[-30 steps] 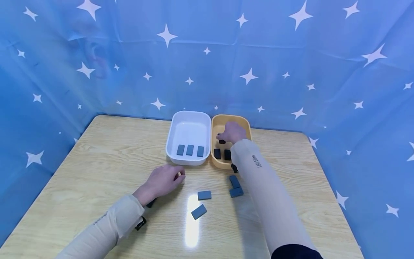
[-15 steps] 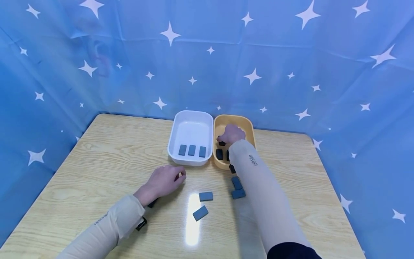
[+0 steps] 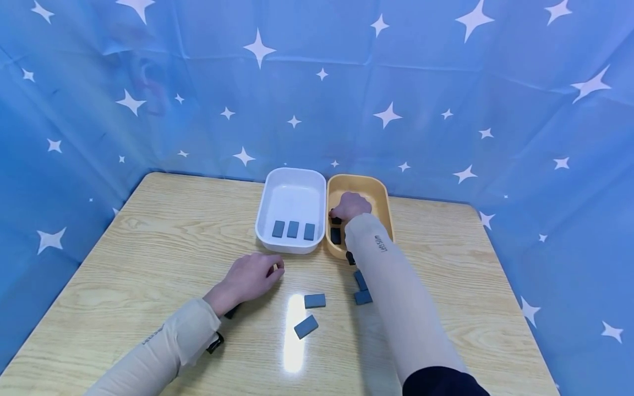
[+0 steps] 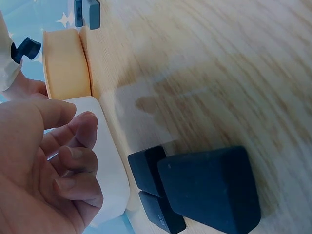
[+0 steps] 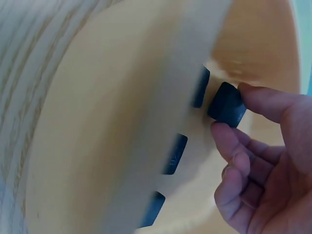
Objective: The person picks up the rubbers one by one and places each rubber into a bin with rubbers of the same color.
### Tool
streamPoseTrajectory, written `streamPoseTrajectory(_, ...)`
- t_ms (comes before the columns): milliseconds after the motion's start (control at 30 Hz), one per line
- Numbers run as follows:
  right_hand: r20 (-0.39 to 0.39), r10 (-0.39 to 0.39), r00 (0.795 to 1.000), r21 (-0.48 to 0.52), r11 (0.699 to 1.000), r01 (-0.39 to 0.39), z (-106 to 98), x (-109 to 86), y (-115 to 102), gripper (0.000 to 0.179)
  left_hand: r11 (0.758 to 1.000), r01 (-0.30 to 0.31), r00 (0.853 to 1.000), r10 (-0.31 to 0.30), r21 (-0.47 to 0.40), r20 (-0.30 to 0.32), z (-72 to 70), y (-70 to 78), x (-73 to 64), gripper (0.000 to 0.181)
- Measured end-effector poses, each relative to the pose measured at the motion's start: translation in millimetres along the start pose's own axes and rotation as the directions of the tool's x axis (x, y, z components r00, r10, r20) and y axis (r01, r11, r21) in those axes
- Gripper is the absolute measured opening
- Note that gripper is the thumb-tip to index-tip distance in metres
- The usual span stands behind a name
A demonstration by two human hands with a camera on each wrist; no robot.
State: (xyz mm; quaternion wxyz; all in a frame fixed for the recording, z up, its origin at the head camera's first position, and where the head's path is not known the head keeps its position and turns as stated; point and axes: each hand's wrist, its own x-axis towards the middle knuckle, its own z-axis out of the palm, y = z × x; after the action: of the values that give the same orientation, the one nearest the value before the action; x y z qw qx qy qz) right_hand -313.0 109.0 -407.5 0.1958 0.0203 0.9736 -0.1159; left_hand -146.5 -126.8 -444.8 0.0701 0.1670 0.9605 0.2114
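Inside the orange bin [image 3: 383,212], my right hand [image 3: 351,205] pinches a small black rectangular block [image 5: 227,105] between thumb and fingertip. Three similar black blocks [image 5: 176,154] lie in a row on that bin's floor in the right wrist view; the head view shows one block [image 3: 335,236], with the sleeve over the others. My left hand [image 3: 250,276] is in front of the white bin [image 3: 292,190], fingers loosely bent and holding nothing. Dark blocks [image 4: 209,187] lie on the table beside it in the left wrist view.
Three grey-blue blocks [image 3: 293,229] stand in a row in the white bin, which adjoins the orange one. Two more grey-blue blocks [image 3: 315,301] lie mid-table, and others [image 3: 363,297] lie beside the right sleeve. A starry blue curtain [image 3: 317,110] hangs behind the table.
My right hand has shifted slightly left and toward the near row in the orange bin with the pinched block. Its sleeve now covers a neighbouring block. The left hand stays put.
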Motion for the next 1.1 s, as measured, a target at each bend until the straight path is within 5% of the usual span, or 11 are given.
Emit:
streamPoseTrajectory(467,-0.044,-0.001,0.999,-0.046,0.999,-0.001,11.8,7.8,2.5,0.03,1.0,0.0,1.0,0.0,0.0,0.006,1.5,-1.2,1.7,0.01)
streamPoseTrajectory(1100,-0.056,-0.054,0.997,-0.003,0.999,0.054,-9.7,-16.4,4.7,0.04,1.0,-0.007,1.0,0.007,0.017,-0.006,-6.6,-3.8,-0.3,0.012)
